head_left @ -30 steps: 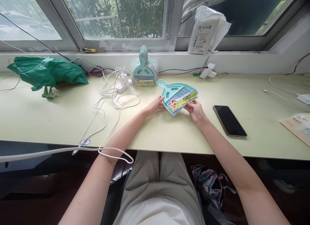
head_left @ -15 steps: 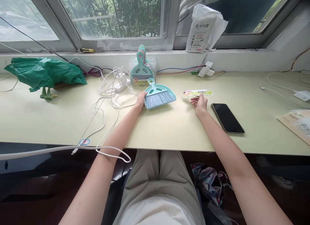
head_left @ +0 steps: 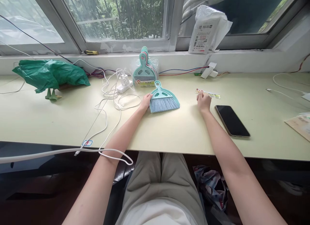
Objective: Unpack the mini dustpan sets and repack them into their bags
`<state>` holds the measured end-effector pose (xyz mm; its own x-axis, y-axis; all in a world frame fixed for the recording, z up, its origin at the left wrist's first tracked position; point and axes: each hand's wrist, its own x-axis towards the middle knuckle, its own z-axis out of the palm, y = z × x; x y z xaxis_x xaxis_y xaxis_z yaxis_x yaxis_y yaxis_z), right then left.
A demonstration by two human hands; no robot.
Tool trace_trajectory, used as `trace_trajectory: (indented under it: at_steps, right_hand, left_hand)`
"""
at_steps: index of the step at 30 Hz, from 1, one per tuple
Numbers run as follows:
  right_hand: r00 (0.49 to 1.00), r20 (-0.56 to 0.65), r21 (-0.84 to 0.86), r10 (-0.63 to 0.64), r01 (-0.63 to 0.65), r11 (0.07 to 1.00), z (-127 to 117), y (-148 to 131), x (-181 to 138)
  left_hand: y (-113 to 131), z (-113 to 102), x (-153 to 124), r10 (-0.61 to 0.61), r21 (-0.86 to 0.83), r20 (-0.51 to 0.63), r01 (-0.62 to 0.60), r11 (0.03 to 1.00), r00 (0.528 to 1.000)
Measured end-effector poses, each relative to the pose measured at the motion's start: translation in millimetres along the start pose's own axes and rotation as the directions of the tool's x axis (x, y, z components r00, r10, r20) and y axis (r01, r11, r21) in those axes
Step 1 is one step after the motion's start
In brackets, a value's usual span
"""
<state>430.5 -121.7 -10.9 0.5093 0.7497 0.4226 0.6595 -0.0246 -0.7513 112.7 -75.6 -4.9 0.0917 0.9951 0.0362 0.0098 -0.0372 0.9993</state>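
A small teal dustpan with a brush in it (head_left: pixel 163 100) lies on the pale desk (head_left: pixel 169 128), its handle pointing toward the window. My left hand (head_left: pixel 146 102) grips its left edge. A narrow printed paper label (head_left: pixel 208 94) lies flat on the desk to the right. My right hand (head_left: pixel 203 100) rests just in front of the label, its fingertips on the label's left end, fingers curled. A stack of the same dustpans in plastic wrap (head_left: pixel 144 71) stands behind, against the sill.
A black phone (head_left: pixel 232 120) lies right of my right hand. White cables and a charger (head_left: pixel 118 89) tangle at the left, past them a green plastic bag (head_left: pixel 50 75). A white parcel (head_left: pixel 205 33) leans on the window. A brown paper packet (head_left: pixel 300 125) sits far right.
The label has come off the dustpan; my right hand carried it right and laid it on the desk. My left hand set the dustpan flat and kept hold of it.
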Motion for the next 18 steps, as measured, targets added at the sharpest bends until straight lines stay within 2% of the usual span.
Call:
trace_trajectory:
  at_steps: [2, 4, 7, 9, 11, 15, 18]
  right_hand:
    - [0.975, 0.128, -0.044, -0.182, 0.188, 0.981, 0, -16, -16]
    - [0.930, 0.193, -0.078, -0.313, 0.332, 0.940, 2, -36, -33]
    - [0.833, 0.313, -0.151, -0.455, 0.517, 0.843, 5, -64, -53]
    - [0.776, 0.380, -0.199, -0.504, 0.601, 0.774, 8, -75, -61]
    - [0.768, 0.399, -0.250, -0.500, 0.616, 0.747, 9, -81, -65]
    - [0.811, 0.425, -0.344, -0.402, 0.555, 0.757, 8, -81, -65]
    - [0.819, 0.427, -0.327, -0.385, 0.536, 0.778, 5, -80, -62]
  left_hand:
    - [2, 8, -6, 0.030, 0.019, 0.017, -0.031, 0.999, 0.999]
    - [4, 17, -13, 0.082, 0.035, 0.081, -0.085, 0.996, 0.993]
    - [6, 30, -24, 0.184, 0.072, 0.182, -0.200, 0.977, 0.966]
    - [7, 37, -31, 0.238, 0.115, 0.211, -0.266, 0.957, 0.948]
    - [9, 41, -38, 0.264, 0.161, 0.221, -0.302, 0.940, 0.939]
    - [11, 44, -45, 0.271, 0.224, 0.264, -0.332, 0.916, 0.926]
    - [14, 43, -46, 0.249, 0.228, 0.309, -0.326, 0.918, 0.918]
